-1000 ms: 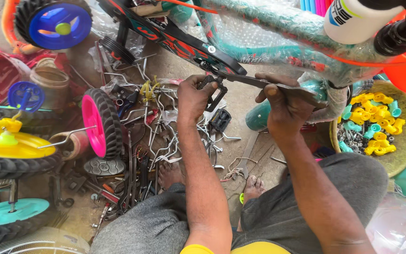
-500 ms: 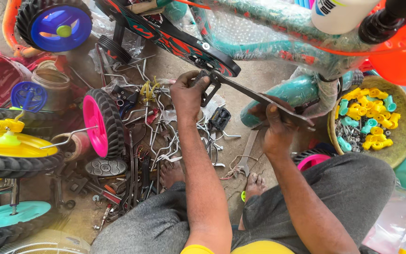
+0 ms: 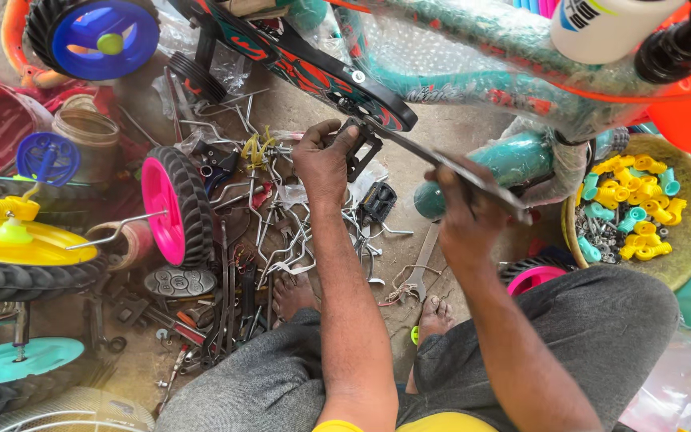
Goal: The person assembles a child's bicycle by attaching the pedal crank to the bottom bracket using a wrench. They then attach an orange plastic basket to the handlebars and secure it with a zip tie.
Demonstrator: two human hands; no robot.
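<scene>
Wrench (image 3: 449, 166) handle now sits lower and further out from the black pedal (image 3: 361, 152) than a second ago — the right hand (image 3: 465, 210), fingers closed round the long flat tool, has swung it down. At the pedal itself the left hand (image 3: 323, 160) grips the block, fingers curled, steadying it just under the patterned chain guard (image 3: 313, 72) — the pedal is apparently being turned on its crank.

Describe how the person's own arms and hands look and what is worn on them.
Both forearms are bare to above the elbow: no gloves, watch or rings show on the left hand or the right hand. A yellow sleeve edge shows at the bottom of the frame. The fingers are partly blurred, so finer marks cannot be told.
</scene>
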